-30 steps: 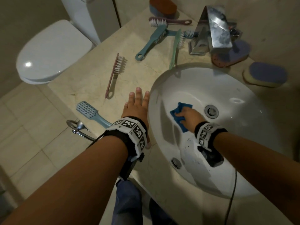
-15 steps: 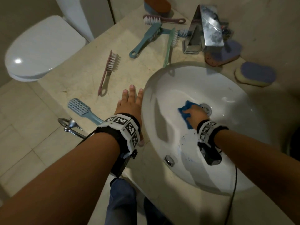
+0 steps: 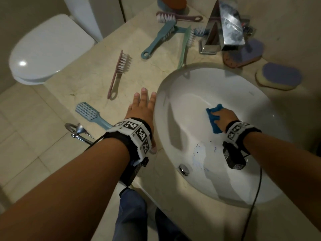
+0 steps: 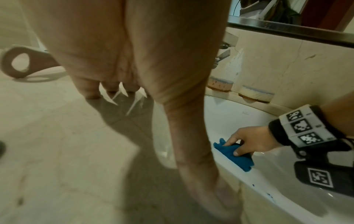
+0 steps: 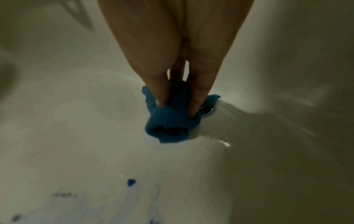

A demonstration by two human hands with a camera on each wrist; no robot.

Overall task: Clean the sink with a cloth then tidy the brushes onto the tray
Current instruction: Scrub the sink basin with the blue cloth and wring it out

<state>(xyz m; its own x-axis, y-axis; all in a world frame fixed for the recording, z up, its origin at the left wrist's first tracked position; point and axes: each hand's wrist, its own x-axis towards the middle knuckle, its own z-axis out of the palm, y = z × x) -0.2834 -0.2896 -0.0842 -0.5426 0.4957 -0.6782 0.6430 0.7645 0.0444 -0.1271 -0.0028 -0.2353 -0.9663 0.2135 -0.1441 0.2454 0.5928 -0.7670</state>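
My right hand (image 3: pixel 224 116) grips a bunched blue cloth (image 3: pixel 213 120) and presses it to the bottom of the white sink (image 3: pixel 182 87), over the drain (image 5: pixel 206 111). In the right wrist view the fingertips (image 5: pixel 196 106) dig into the cloth (image 5: pixel 168 121). Blue smears (image 3: pixel 198 152) mark the near wall of the basin. My left hand (image 3: pixel 142 108) lies flat and open on the beige counter (image 3: pixel 86 84) at the sink's left rim. Several brushes lie on the counter: a pink one (image 3: pixel 118 72), a light-blue one (image 3: pixel 90 113), a teal one (image 3: pixel 159 39), a green one (image 3: pixel 185 44).
A chrome tap (image 3: pixel 224 26) stands behind the sink. Sponges (image 3: pixel 279 75) lie at the back right, another one (image 3: pixel 243 54) under the tap. A white toilet (image 3: pixel 46 49) is left of the counter. A chrome towel ring (image 3: pixel 76 133) sticks out below the counter's edge.
My right hand slid the cloth from the sink's left slope rightward over the drain. The left hand stayed flat on the counter.
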